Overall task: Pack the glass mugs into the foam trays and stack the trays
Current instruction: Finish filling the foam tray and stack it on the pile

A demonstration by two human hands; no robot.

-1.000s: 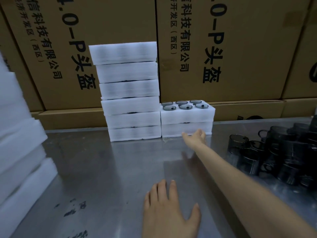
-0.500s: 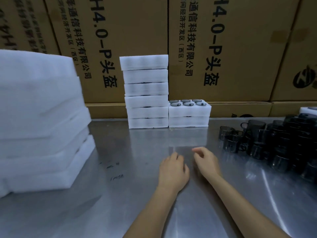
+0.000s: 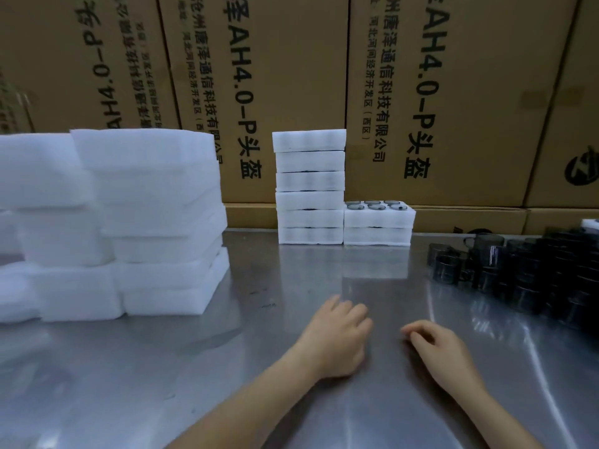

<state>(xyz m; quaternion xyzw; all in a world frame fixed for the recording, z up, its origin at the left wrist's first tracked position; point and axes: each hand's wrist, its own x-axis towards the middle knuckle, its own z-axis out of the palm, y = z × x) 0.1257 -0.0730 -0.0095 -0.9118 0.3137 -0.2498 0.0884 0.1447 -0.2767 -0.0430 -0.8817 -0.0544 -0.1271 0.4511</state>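
A tall stack of several white foam trays [image 3: 309, 186] stands at the back of the steel table. Right beside it is a lower stack of two trays [image 3: 379, 226]; its top tray holds several dark glass mugs [image 3: 376, 205], rims showing. Loose dark glass mugs [image 3: 518, 273] crowd the table's right side. My left hand [image 3: 337, 338] rests on the table in front of me, fingers loosely curled, holding nothing. A little to its right, my right hand [image 3: 437, 348] also lies on the table with relaxed fingers and holds nothing.
Big piles of empty white foam trays [image 3: 152, 222] fill the table's left side. Brown cardboard boxes [image 3: 437, 92] with black print wall off the back. The steel tabletop [image 3: 291, 280] between the stacks and my hands is bare and reflective.
My right hand has drawn back from the low tray stack to rest beside my left hand. The view has swung left and pulled back, bringing the foam piles into sight.
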